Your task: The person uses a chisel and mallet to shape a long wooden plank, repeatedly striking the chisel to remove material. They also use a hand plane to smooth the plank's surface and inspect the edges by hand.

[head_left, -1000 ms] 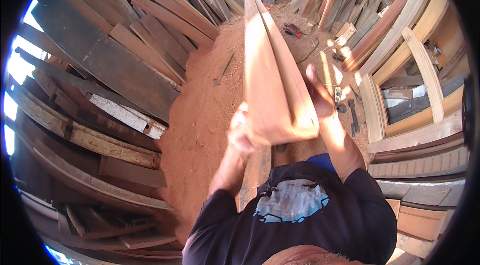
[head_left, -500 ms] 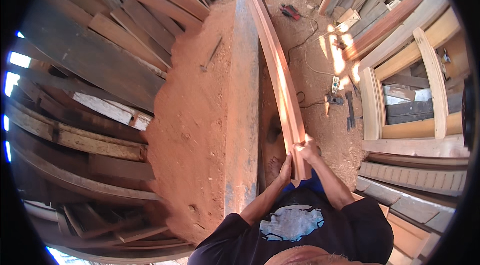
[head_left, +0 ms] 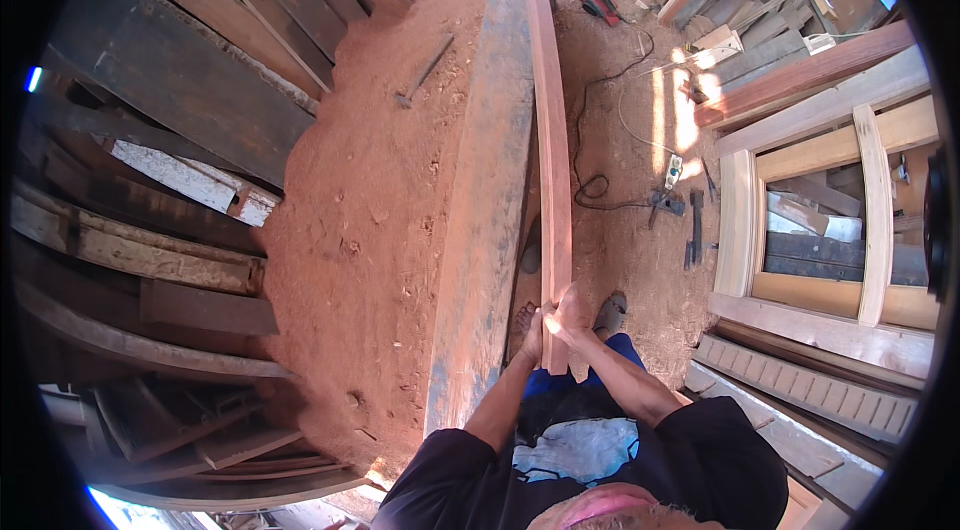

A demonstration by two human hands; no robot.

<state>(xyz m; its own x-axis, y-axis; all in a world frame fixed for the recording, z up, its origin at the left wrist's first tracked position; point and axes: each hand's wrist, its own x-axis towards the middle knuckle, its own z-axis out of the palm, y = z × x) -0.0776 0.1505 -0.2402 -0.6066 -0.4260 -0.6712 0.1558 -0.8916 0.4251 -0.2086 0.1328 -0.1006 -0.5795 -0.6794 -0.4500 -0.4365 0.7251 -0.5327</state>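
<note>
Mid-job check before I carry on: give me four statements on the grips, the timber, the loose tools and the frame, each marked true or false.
1. The left grip and right grip are both on the long reddish timber, near its lower end in view. True.
2. The hammer lies right of the wide board. False: it lies left of it, on the ground.
3. A red-and-black power tool lies right of the wide board. True.
4. The pale wooden frame stands at the view's left side. False: it is at the right.
</note>
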